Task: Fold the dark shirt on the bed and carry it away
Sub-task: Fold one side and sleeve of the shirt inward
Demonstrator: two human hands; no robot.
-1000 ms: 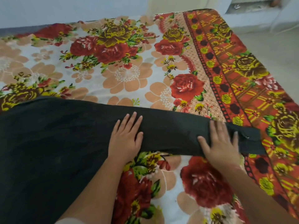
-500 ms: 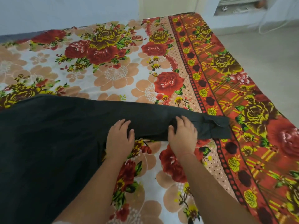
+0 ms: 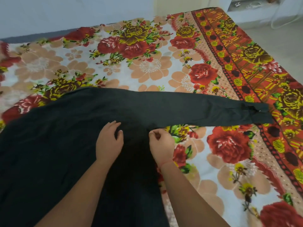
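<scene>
The dark shirt lies spread flat on the flowered bed, filling the lower left of the view. Its long sleeve stretches out to the right, with the cuff near the red border. My left hand rests on the shirt's body near the armpit, fingers curled loosely on the cloth. My right hand sits at the shirt's right edge just below the sleeve, its thumb and fingers pinched together at the fabric edge.
A red and yellow patterned border runs along the bed's right side. Beyond it lies pale floor. A light wall stands behind the bed's far edge.
Both hands have slid left off the sleeve toward the shirt's body. The sleeve now lies flat and extended. The view has shifted left.
</scene>
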